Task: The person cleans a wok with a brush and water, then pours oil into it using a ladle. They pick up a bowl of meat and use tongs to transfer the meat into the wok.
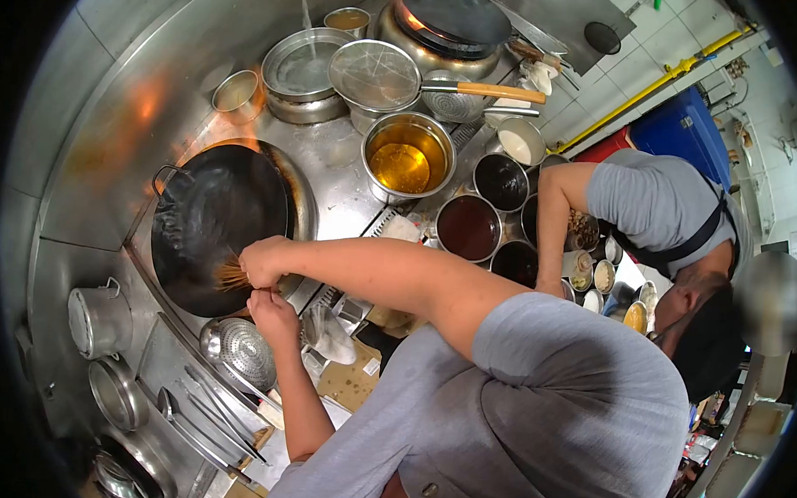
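A black wok (187, 268) sits on the stove at left, with a loop handle on its far rim and a little liquid or steam inside. My right hand (266, 260) is closed around a bamboo wok brush (232, 276), whose bristles reach down into the wok. Just below it, my left hand (275, 317) is closed at the wok's near rim; the part it grips is mostly hidden by the fingers. Near my left wrist are a perforated ladle (239, 353) and a crumpled white cloth (327, 334).
Orange flame glows behind the wok. A pot of yellow oil (401, 166), a wood-handled strainer (374, 75) and several sauce pots (468, 228) stand beyond my right arm. A second wok (455, 18) is at the top. A co-worker (663, 206) leans over containers at right.
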A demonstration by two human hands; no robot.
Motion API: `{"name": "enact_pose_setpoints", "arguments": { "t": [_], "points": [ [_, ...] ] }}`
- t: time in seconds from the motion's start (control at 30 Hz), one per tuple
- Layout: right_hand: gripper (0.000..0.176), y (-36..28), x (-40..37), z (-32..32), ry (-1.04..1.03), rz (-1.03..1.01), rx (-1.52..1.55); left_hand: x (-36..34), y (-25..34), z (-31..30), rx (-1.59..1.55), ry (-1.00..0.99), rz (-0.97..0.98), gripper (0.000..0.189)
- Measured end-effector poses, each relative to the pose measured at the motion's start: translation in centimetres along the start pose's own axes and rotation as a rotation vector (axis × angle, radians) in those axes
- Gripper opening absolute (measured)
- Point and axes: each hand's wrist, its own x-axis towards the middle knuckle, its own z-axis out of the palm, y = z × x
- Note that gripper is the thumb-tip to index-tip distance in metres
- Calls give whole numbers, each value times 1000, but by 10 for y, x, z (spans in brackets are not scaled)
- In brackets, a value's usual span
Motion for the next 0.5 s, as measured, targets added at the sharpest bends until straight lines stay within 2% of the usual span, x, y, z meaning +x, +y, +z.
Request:
{"name": "enact_pose_setpoints", "arguments": {
  "t": [0.1, 0.17, 0.2, 0.27, 0.3, 0.33, 0.37, 0.43, 0.5],
  "points": [
    [53, 21, 8, -11, -10, -58, 20, 1, 2, -1, 47, -36, -19, 19],
    [41, 31, 10, -42, -22, 27, -120, 0, 4, -2, 28, -12, -36, 20],
    [37, 50, 28, -48, 184, 5, -260, 0, 4, -3, 33, -12, -41, 20],
    [40, 43, 5, -88, 346, 174, -338, 0, 3, -1, 18, 12, -23, 20],
    [42, 49, 14, -93, 530, 170, -417, 0, 2, -1, 25, 14, -26, 20],
    [45, 49, 15, -101, 651, 118, -317, 0, 1, 0, 19, 7, -19, 20],
    [45, 47, 15, -102, 648, 107, -317, 0, 0, 1, 12, 3, -15, 20],
    [52, 39, 16, -100, 1063, 76, 52, -1, 0, -1, 33, 3, -36, 20],
    [51, 49, 44, -70, 1054, 54, -44, 0, -4, -2, 12, 1, 15, 22]
  ]
}}
